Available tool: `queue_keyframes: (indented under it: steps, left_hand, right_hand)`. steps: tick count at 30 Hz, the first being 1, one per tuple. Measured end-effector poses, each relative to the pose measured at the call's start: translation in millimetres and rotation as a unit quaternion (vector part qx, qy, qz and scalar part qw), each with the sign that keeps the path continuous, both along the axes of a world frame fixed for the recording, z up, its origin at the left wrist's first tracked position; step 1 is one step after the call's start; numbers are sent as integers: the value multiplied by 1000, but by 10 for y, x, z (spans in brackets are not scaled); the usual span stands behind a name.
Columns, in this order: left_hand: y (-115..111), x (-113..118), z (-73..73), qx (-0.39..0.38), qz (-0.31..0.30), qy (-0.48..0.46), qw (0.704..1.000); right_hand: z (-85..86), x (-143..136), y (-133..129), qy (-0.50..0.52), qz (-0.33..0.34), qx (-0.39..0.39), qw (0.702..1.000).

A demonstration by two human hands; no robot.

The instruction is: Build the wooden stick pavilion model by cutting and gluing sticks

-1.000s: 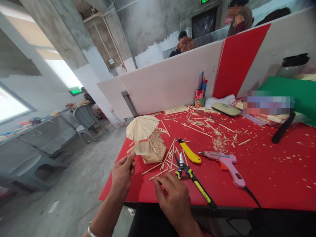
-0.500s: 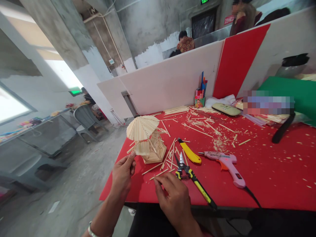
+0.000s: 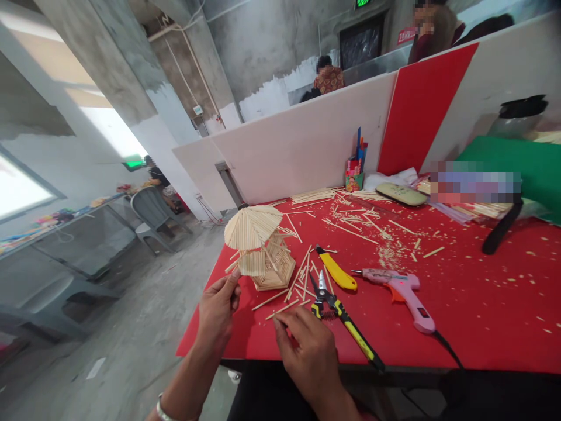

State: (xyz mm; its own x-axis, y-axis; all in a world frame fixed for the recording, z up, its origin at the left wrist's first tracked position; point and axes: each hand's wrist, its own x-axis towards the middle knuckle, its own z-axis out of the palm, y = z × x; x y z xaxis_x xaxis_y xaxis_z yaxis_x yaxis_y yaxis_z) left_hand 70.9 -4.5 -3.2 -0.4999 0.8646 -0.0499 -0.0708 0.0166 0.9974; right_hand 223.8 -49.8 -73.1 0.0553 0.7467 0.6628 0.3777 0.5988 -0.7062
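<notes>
While the left hand [image 3: 219,301] is being kept closed in a pinch, a slatted panel [image 3: 253,263] is being gripped by its lower edge; whether it is joined to the stick pavilion [image 3: 272,272] cannot be told. The right hand [image 3: 309,345] is being held curled at the pavilion's five o'clock, fingertips by the near end of a thin stick [image 3: 283,309] — whether that stick is being gripped cannot be told. The pavilion is being supported by the red tabletop [image 3: 473,316], near its left edge. Cut sticks [image 3: 302,280] are being spread at its four o'clock, beside spring-handled cutters [image 3: 335,307] and a yellow knife [image 3: 336,269]. Beyond these, toward three o'clock, a pink glue gun [image 3: 405,292] is being borne on its side. Toward one o'clock, a pen cup [image 3: 354,180] is being backed by a white partition [image 3: 298,143].
</notes>
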Motion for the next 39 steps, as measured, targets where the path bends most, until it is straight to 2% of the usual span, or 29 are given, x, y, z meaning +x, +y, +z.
queue_keyframes:
  steps: [22,30,34,39]
  left_hand:
    - [-5,-5,-2,2,6,8,1000]
    - [-81,-52,-26,5,11,-11,1000]
    - [-185,1,-58,23,-23,-26,999]
    - [-320,165,-86,8,-97,-51,994]
  right_hand:
    - [-8,-3,-5,-6,-7,6,1000]
    - [27,36,-20,-13,-5,15,1000]
    - [61,126,-19,-21,-20,17,999]
    - [87,358,12,-53,-101,2,993]
